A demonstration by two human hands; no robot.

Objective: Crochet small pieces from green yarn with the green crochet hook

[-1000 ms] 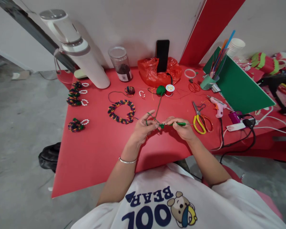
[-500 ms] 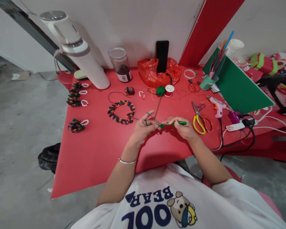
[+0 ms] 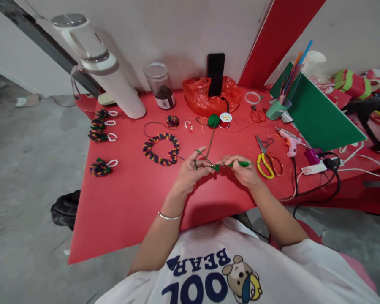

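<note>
My right hand is closed round the green handle of a crochet hook, whose metal shaft points left. At its tip is a small piece of green crochet, pinched between the thumb and a finger of my left hand. Green yarn wraps round my raised left fingers and runs back to a green yarn ball. To the left of my hands lies a multicoloured crocheted strip, curved into a ring, with a small multicoloured yarn ball behind it.
Yellow-and-red-handled scissors and a pink glue gun lie to the right, with cables near a power strip. Several beaded crocheted pieces line the left edge. A tall white flask, a jar and a phone stand behind.
Both hands stay at nearly the same spot with the hook and green piece. Only slight shifts of the fingers and the view show.
</note>
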